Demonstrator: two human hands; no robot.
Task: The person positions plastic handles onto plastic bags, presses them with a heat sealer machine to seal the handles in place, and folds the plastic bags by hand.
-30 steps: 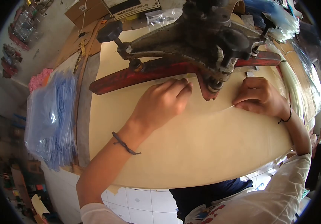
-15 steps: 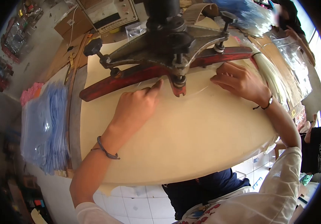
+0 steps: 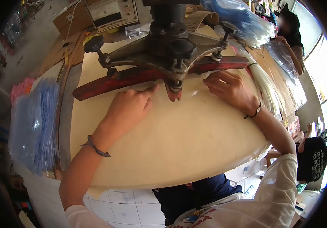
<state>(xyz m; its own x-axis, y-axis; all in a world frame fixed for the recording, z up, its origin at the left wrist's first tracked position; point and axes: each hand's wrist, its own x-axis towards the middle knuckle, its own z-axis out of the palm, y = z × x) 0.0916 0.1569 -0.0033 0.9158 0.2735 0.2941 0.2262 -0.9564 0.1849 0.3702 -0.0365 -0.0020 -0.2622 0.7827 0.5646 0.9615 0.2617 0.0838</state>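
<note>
My left hand (image 3: 130,106) rests on the tan sheet (image 3: 171,152), just in front of the red bar (image 3: 114,83) of a press. Its index finger stretches toward the bar, and the thumb stands apart. To the right of the press head (image 3: 167,57), my right hand (image 3: 230,90) has its fingers curled together close to the bar's right half. What those fingertips hold, if anything, is hidden. A faint shiny glint (image 3: 195,93) lies on the sheet between the hands, perhaps clear plastic. The press head hangs above, its forked red tip (image 3: 174,95) pointing toward me.
A stack of bluish clear plastic covers (image 3: 34,125) lies at the left. Pale strips (image 3: 266,79) tied in a bundle and more blue plastic (image 3: 243,19) are on the right. A control box (image 3: 112,13) stands behind. A person in black (image 3: 291,28) is at the far right.
The whole view has shifted slightly. My left index finger has drawn back a little from the press's middle, and its thumb now shows. My right hand stays curled by the bar.
</note>
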